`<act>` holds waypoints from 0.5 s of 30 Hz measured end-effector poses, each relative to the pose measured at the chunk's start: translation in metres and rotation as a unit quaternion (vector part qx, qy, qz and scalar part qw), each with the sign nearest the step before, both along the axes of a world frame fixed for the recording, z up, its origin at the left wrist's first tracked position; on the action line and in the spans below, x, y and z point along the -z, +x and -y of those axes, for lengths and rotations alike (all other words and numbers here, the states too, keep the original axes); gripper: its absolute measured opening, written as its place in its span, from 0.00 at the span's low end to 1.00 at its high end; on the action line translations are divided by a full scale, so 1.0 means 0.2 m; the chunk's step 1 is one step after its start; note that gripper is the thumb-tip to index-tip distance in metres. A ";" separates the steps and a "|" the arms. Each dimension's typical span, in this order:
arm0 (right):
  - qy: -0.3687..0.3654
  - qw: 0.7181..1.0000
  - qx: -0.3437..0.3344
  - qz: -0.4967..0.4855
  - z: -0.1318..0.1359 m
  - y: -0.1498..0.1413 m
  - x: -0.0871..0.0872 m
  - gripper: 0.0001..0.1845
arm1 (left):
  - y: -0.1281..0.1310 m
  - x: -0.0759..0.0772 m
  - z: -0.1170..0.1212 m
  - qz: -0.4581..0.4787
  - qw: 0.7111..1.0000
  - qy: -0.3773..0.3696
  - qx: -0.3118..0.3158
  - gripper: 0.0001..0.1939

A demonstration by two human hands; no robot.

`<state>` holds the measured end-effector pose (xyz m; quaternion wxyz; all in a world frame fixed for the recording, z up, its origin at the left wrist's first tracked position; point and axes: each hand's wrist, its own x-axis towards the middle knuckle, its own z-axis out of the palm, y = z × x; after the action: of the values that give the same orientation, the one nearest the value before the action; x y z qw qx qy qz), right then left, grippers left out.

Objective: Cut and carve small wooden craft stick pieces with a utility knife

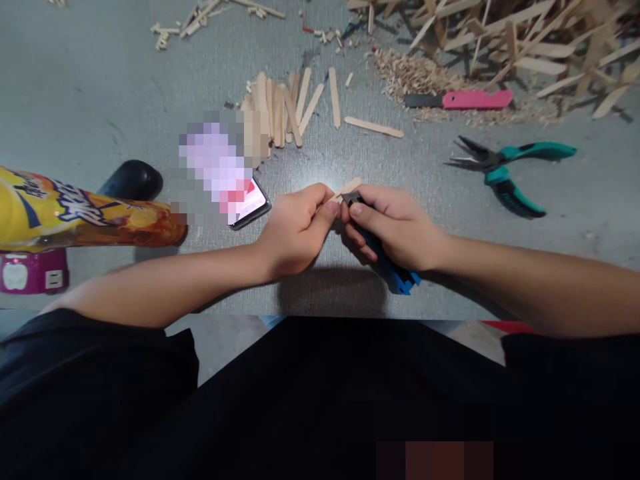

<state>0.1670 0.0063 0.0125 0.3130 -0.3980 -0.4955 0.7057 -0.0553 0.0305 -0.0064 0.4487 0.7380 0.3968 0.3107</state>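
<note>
My left hand (297, 230) is closed, pinching a small wooden craft stick (349, 187) whose tip pokes out past my fingers. My right hand (395, 223) is wrapped round a blue utility knife (397, 273); its dark front end (351, 198) touches the stick right where the two hands meet. Both hands rest low over the grey table (100, 100), near its front edge. A loose bundle of craft sticks (280, 107) lies just beyond my hands.
A phone (250, 203) lies left of my left hand. A yellow snack bag (75, 210) and a pink tape roll (30, 272) sit at far left. Teal pliers (505, 170) and a pink knife (465, 100) lie to the right; wood shavings (415, 70) and stick scraps (525, 40) fill the far right.
</note>
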 end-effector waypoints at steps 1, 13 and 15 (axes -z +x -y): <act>-0.005 1.000 0.000 0.005 0.00 0.00 0.00 0.17 | 0.00 0.00 0.00 -0.005 1.000 0.003 0.002 0.19; -0.019 0.999 -0.021 -0.036 -0.02 0.01 0.01 0.19 | 0.00 0.02 -0.02 0.042 0.998 -0.048 0.003 0.20; -0.027 0.999 -0.025 -0.036 -0.03 0.02 0.00 0.17 | 0.01 0.01 -0.02 0.041 0.998 -0.044 0.003 0.19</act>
<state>0.1701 0.0116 0.0117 0.3025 -0.3681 -0.4745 0.7401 -0.0539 0.0348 -0.0086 0.4973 0.7055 0.3892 0.3216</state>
